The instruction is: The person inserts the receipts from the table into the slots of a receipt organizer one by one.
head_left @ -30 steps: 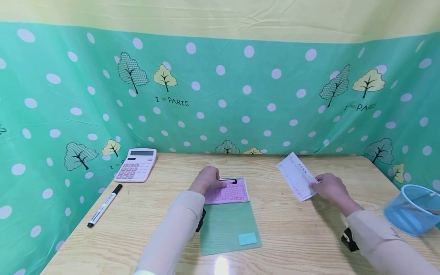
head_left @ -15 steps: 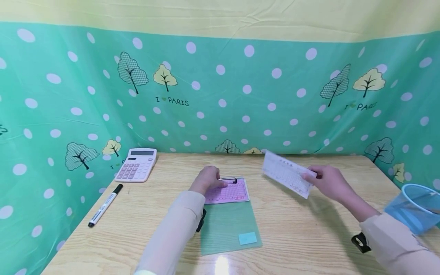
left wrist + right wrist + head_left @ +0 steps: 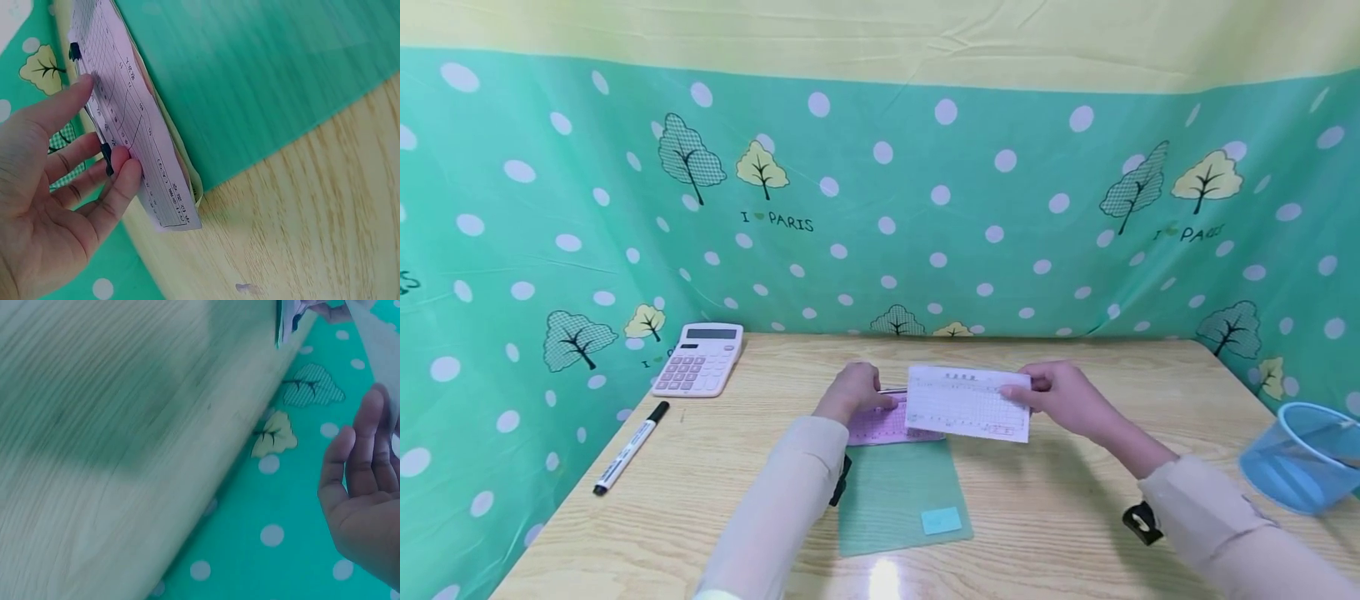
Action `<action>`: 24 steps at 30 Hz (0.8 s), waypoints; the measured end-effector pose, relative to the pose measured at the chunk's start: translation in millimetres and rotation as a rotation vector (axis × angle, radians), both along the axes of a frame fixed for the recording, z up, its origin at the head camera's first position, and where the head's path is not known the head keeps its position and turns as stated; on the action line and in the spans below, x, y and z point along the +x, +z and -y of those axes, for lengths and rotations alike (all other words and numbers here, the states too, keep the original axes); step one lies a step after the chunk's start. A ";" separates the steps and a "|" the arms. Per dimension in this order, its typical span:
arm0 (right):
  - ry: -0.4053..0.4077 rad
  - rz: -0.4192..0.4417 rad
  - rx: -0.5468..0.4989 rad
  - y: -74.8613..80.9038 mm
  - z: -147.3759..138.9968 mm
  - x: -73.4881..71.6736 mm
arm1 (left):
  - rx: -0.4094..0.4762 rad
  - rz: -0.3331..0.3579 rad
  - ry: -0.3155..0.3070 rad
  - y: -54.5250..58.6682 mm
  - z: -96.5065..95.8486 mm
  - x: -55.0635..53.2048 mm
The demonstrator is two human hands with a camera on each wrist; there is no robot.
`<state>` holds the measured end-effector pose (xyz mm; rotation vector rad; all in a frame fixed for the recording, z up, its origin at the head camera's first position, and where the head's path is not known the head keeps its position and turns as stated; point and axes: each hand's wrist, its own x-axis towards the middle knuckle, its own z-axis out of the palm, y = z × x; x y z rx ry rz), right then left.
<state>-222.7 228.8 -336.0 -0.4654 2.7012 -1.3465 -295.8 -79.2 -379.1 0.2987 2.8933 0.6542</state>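
A green translucent clipboard [image 3: 898,492] lies on the wooden table, bearing a pink printed form [image 3: 876,427] at its far end. My left hand [image 3: 852,392] is at that end; in the left wrist view its thumb and fingers are curled at the wire clip [image 3: 107,159] with black ends, which lies over the form. Between its thumb and fingers my right hand [image 3: 1067,398] pinches a white printed form [image 3: 962,404] by its right edge. This sheet is raised above the table, partly covering the pink form's right side. In the right wrist view the sheet shows only at the upper right.
A pink calculator [image 3: 696,362] stands at the back left, with a capped black marker [image 3: 628,450] in front of it. At the right edge is a blue mesh basket [image 3: 1296,467]. A polka-dot curtain [image 3: 910,200] hangs behind the table.
My right hand has carried the white form leftward and turned it from slanting to nearly level, bringing it to the pink form. The left hand has stayed at the clip.
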 end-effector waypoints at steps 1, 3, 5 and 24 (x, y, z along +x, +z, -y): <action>0.014 0.021 -0.010 -1.4 3.9 -1.7 | -0.005 -0.002 -0.002 0.2 0.0 0.3; 0.041 0.062 -0.025 -4.3 11.2 -5.3 | -0.013 -0.007 -0.002 0.7 0.0 1.1; 0.067 0.102 -0.033 -7.6 18.0 -8.8 | -0.025 -0.021 -0.003 1.3 -0.2 1.8; 0.036 0.270 0.040 -42.5 90.9 -25.1 | -0.056 -0.046 -0.021 5.5 -0.5 6.3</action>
